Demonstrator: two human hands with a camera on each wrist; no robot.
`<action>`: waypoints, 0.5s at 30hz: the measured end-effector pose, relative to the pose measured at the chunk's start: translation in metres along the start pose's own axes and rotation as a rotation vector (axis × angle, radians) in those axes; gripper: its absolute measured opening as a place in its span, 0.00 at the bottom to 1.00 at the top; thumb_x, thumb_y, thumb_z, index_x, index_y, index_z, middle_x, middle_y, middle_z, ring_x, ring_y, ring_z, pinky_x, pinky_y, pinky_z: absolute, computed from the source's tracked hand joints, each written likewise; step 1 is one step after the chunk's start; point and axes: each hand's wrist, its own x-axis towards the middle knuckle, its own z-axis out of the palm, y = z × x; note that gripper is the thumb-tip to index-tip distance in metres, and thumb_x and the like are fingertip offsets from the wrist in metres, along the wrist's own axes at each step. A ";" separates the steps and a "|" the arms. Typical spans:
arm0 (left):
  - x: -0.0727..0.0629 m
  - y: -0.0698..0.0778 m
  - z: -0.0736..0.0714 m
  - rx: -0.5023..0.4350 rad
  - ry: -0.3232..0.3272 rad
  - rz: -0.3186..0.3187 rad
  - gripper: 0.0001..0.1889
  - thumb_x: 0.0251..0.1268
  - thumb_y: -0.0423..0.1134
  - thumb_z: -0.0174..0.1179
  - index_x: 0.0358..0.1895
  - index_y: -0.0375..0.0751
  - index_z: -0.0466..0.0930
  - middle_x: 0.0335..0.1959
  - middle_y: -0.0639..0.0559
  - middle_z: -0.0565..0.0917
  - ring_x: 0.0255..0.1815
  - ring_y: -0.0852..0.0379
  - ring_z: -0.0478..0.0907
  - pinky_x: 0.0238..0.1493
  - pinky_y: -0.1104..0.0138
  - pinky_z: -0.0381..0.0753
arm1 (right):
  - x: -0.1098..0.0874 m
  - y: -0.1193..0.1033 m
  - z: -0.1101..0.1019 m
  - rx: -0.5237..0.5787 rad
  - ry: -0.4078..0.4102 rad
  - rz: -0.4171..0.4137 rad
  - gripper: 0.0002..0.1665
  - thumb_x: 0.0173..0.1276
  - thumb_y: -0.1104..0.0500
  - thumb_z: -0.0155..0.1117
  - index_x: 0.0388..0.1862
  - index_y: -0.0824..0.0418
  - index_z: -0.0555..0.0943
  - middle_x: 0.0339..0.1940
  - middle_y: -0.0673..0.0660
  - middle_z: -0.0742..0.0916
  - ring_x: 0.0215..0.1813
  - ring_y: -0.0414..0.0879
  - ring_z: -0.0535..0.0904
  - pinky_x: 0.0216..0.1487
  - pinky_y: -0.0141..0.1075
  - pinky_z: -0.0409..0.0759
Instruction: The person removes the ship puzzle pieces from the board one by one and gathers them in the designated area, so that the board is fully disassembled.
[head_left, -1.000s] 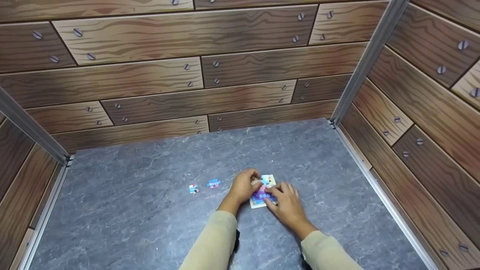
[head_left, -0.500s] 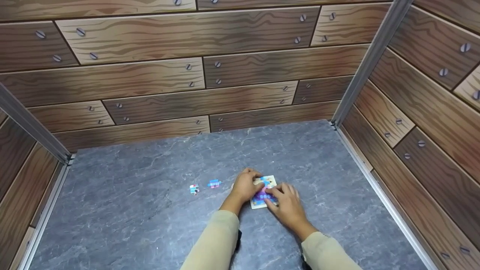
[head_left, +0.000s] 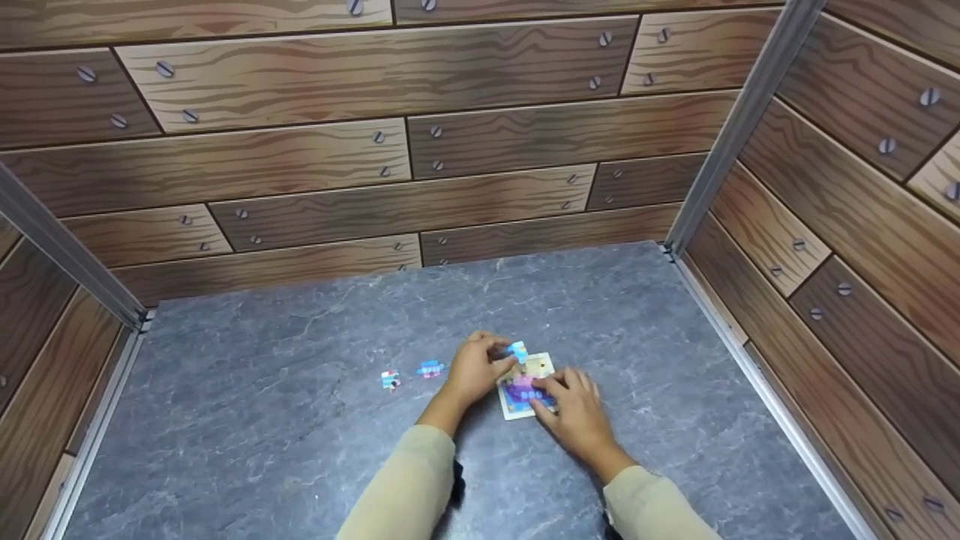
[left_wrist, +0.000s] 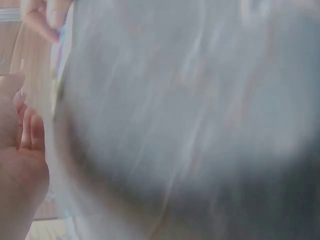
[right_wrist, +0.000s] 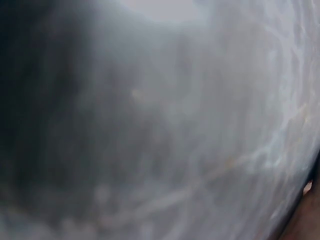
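Note:
In the head view my left hand (head_left: 475, 369) pinches a small blue-and-white jigsaw piece (head_left: 517, 351) between thumb and fingertips, over the top left of a puzzle board (head_left: 517, 413). The board has a pale border. Its upper part shows a bare cream area, while purple, pink and blue artwork fills the lower part. My right hand (head_left: 579, 411) rests thumb and fingertips on the board's right side, over the purple artwork. The left wrist view catches my left hand (left_wrist: 25, 160) at its left edge, with fingertips of the right hand (left_wrist: 45, 20) above.
Left of the board, two loose jigsaw pieces lie on the grey marbled tabletop (head_left: 300, 420): a blue-and-pink one (head_left: 430, 368) and a blue, white and red one (head_left: 390, 379). Wood-patterned walls (head_left: 510, 135) stand behind and at both sides. The right wrist view is mostly blurred tabletop.
My left hand has lifted the blue-and-white jigsaw piece off the board's upper part and moved slightly left and up, baring the cream area. The right hand has stayed in place.

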 end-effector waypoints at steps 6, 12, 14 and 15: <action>-0.001 -0.013 -0.034 0.103 0.008 0.063 0.17 0.68 0.45 0.76 0.56 0.42 0.91 0.58 0.45 0.88 0.64 0.43 0.82 0.77 0.46 0.75 | 0.000 0.001 -0.001 -0.005 -0.004 0.024 0.16 0.68 0.49 0.81 0.53 0.50 0.92 0.48 0.53 0.83 0.55 0.53 0.79 0.63 0.56 0.76; -0.012 -0.036 -0.060 0.289 0.005 0.076 0.16 0.66 0.46 0.77 0.54 0.46 0.92 0.57 0.48 0.89 0.63 0.43 0.79 0.72 0.45 0.74 | 0.000 0.000 0.000 0.009 -0.035 0.044 0.17 0.69 0.49 0.80 0.55 0.50 0.91 0.48 0.52 0.83 0.57 0.53 0.79 0.65 0.56 0.75; -0.015 -0.041 -0.065 0.351 -0.005 0.070 0.16 0.67 0.47 0.77 0.55 0.48 0.93 0.58 0.49 0.89 0.63 0.44 0.78 0.70 0.45 0.74 | 0.001 -0.001 0.000 0.011 -0.039 0.042 0.17 0.70 0.49 0.80 0.55 0.50 0.91 0.48 0.52 0.83 0.57 0.53 0.79 0.65 0.56 0.75; -0.017 -0.043 -0.067 0.378 -0.010 0.070 0.17 0.67 0.48 0.77 0.55 0.48 0.93 0.58 0.49 0.89 0.63 0.44 0.78 0.70 0.44 0.74 | 0.001 -0.002 0.000 0.011 -0.038 0.039 0.17 0.70 0.49 0.80 0.55 0.50 0.91 0.48 0.52 0.83 0.57 0.53 0.78 0.65 0.57 0.75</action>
